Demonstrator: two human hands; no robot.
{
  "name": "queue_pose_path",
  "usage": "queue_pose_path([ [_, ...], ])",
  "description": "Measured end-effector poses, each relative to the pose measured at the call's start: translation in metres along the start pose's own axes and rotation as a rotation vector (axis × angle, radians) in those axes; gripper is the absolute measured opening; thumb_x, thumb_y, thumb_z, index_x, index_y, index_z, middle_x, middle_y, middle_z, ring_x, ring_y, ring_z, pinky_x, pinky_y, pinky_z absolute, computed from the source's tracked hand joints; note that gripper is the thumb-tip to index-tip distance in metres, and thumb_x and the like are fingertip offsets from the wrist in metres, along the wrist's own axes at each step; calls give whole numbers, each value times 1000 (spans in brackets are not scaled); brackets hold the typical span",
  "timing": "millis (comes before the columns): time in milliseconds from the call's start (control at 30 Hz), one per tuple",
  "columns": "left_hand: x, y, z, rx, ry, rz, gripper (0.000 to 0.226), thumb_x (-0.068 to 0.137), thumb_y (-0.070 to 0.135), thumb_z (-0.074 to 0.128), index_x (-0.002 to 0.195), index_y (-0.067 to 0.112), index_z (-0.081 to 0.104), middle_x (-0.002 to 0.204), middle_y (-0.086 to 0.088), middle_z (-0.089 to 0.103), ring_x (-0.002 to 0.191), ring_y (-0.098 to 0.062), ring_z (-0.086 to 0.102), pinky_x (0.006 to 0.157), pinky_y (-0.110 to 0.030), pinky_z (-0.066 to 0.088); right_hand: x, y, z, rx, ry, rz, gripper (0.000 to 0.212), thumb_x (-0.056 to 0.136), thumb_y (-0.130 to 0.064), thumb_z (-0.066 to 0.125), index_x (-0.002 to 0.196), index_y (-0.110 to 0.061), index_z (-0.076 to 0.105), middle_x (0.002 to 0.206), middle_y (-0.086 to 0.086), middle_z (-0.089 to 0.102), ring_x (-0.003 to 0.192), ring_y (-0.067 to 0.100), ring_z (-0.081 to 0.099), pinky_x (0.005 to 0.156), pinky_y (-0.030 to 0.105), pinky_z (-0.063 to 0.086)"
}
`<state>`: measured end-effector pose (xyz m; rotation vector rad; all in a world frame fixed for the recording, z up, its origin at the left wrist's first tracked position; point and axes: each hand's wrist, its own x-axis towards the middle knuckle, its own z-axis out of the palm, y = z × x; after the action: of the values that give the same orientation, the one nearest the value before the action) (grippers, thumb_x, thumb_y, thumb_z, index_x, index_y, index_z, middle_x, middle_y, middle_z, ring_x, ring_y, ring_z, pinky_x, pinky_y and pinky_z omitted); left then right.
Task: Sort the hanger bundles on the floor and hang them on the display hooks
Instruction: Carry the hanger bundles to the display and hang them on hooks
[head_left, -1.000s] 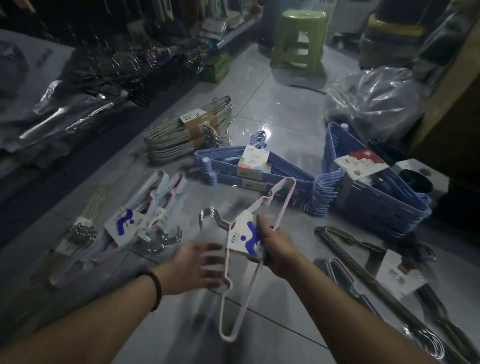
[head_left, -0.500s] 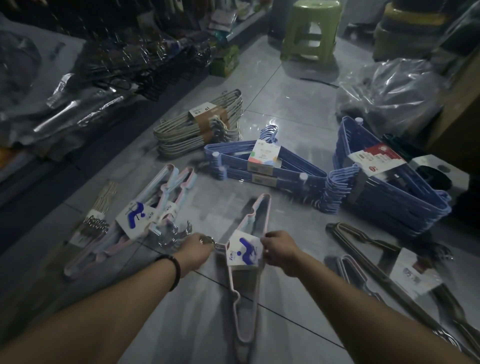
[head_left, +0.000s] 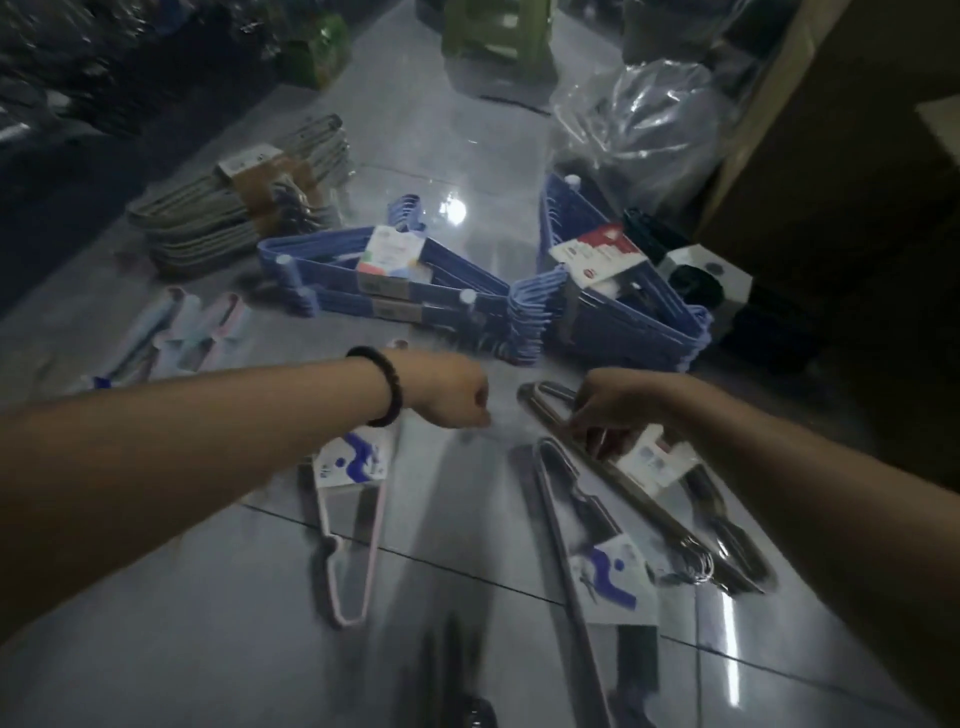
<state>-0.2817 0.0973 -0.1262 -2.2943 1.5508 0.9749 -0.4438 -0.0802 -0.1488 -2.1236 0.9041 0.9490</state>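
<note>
Head view shows right hand (head_left: 605, 410) on dark hanger bundle (head_left: 655, 464) (grip blurred).

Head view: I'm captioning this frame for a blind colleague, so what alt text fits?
A person's right hand reaches onto a dark bundle of hangers on the tiled floor, while the left hand, fingers curled, hovers near a pink bundle. Beyond lie blue bundles and a grey bundle; the picture is dim and blurred.

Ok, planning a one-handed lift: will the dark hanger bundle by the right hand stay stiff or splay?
Likely stiff: the dark hanger bundle looks like straight rigid frames. Just one label seems to bind it, so ends may fan. On the glossy floor it probably slides easily.
</note>
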Motion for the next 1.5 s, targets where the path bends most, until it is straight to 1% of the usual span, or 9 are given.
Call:
queue_pose_path([
  [133,26,70,22,74,-244,27,42,101,48,60,106,9,74,88,-3,74,74,-24,70,63,-29,59,-10,48,43,-194,-46,-4,25,96,-31,74,91,-6,70,80,8,74,75,25,75,62,33,61],
  [233,36,101,61,-30,-333,-4,35,105,39,57,121,9,69,99,-9,69,68,-22,66,50,-26,53,-16,77,94,-388,80,-58,18,98,-30,66,102,-13,66,90,3,63,89,22,65,73,32,54],
  [333,37,114,114,-133,-307,-29,32,105,36,55,119,10,67,101,-8,67,64,-18,64,52,-27,54,-17,93,127,-284,109,-44,30,99,-31,61,124,-16,56,104,4,63,93,21,64,80,36,57],
  [533,22,90,154,-153,-103,-107,33,102,41,57,120,14,65,129,-9,65,117,-30,62,96,-37,53,-4,94,115,-261,126,-54,28,101,-45,53,107,-19,63,101,5,61,82,18,59,69,32,48],
  [700,-2,37,144,187,462,-466,56,89,54,62,126,17,42,124,-10,45,110,-32,46,94,-47,44,0,52,99,-173,421,-66,18,100,-37,58,110,-23,54,86,-1,49,73,16,52,60,31,40],
  [833,-5,-15,148,35,326,-707,91,82,68,66,145,11,32,142,-13,37,127,-36,40,107,-49,39,16,13,88,-147,473,-130,33,98,-40,54,119,-16,60,115,13,66,101,32,65,75,35,47],
  [1067,12,-49,117,-98,142,-668,62,79,33,58,139,18,55,146,-13,39,129,-39,36,108,-47,38,24,-36,89,58,428,-126,39,86,-37,58,109,-9,71,108,16,73,103,34,70,87,36,58],
  [1367,-20,-72,144,750,277,147,36,89,14,50,104,32,77,117,10,68,107,-30,61,92,-45,48,52,-47,78,375,716,-114,29,91,-35,60,106,-10,62,107,18,70,102,38,67,84,38,49],
  [1500,-30,-89,149,903,115,271,18,94,19,65,101,30,78,110,12,72,110,-29,60,98,-43,48,50,-45,81,65,354,-154,32,91,-31,60,87,-4,75,81,14,78,74,30,76,61,27,56],
])
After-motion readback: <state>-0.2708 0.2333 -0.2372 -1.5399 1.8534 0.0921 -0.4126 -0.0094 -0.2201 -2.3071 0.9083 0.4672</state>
